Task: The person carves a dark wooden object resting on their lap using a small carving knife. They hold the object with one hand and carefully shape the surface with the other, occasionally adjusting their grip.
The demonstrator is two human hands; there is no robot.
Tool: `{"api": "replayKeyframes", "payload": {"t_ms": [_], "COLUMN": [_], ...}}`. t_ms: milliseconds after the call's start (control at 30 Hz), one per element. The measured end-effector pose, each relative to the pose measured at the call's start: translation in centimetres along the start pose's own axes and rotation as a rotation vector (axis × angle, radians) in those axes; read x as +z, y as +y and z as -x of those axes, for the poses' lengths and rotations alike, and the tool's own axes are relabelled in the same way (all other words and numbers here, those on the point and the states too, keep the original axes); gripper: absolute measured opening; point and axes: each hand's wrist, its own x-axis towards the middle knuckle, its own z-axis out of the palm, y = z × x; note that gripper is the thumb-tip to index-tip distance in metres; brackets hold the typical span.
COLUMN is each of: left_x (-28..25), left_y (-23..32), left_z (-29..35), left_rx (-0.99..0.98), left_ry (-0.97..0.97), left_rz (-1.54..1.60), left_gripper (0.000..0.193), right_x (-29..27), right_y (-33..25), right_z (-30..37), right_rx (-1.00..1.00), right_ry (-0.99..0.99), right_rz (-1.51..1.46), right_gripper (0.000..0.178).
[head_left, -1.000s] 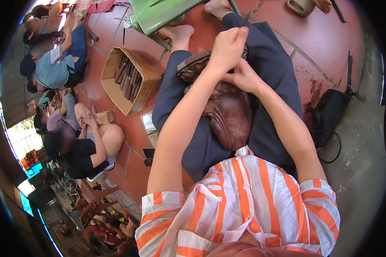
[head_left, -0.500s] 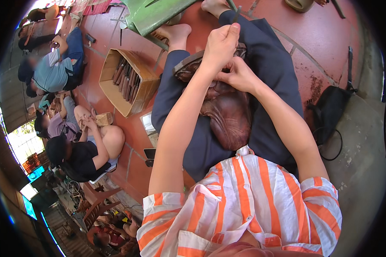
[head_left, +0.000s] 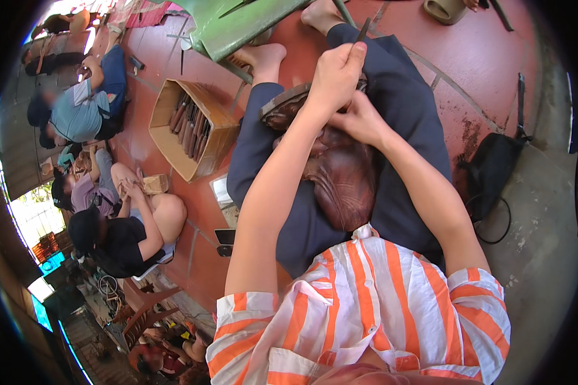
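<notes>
A dark reddish-brown wood carving (head_left: 343,186) lies across my lap between my thighs, its rounded end toward my shirt and its flat base toward my knees. My left hand (head_left: 336,76) is closed around a slim tool above the carving. The dark, narrow end of the slim tool (head_left: 364,29) sticks out past my thumb; its other end is hidden, so its kind does not show. Just below, my right hand (head_left: 364,120) is closed with its fingers bent in against the carving. What those fingers hold, if anything, is hidden behind my left wrist and the wood.
To the left, a cardboard box (head_left: 221,144) holds several wooden-handled tools. A green plastic chair (head_left: 247,25) stands ahead, near my feet. A black bag (head_left: 494,163) lies right, by the grey ledge. A phone (head_left: 225,237) rests on the tiles; several people sit farther left.
The slim tool's exposed end now leans more to the right and shows more length. Both hands stay over the carving, shifted slightly lower in the picture, and the view has moved a little.
</notes>
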Motion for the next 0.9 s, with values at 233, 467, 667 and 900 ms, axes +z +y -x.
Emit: {"api": "replayKeyframes", "payload": {"t_ms": [233, 467, 667, 900], "left_x": [-0.2, -3.2, -6.0, -6.6], "left_y": [-1.4, 6.7, 8.0, 3.7], "left_z": [-0.5, 0.2, 1.3, 1.2], "left_rx": [0.134, 0.143, 0.026, -0.155], "left_ry": [0.022, -0.213, -0.194, -0.183], "left_rz": [0.140, 0.218, -0.170, -0.313], "left_gripper": [0.036, 0.029, 0.013, 0.021], "right_x": [-0.5, -2.2, -2.7, -0.9], "right_y": [-1.2, -3.9, -3.6, -1.4], "right_z": [-0.6, 0.0, 0.6, 0.6], "right_rx": [0.032, -0.134, -0.363, -0.161], "right_ry": [0.045, 0.041, -0.022, -0.034], "right_rz": [0.225, -0.012, 0.184, 0.354], "right_gripper": [0.015, 0.025, 0.018, 0.023]}}
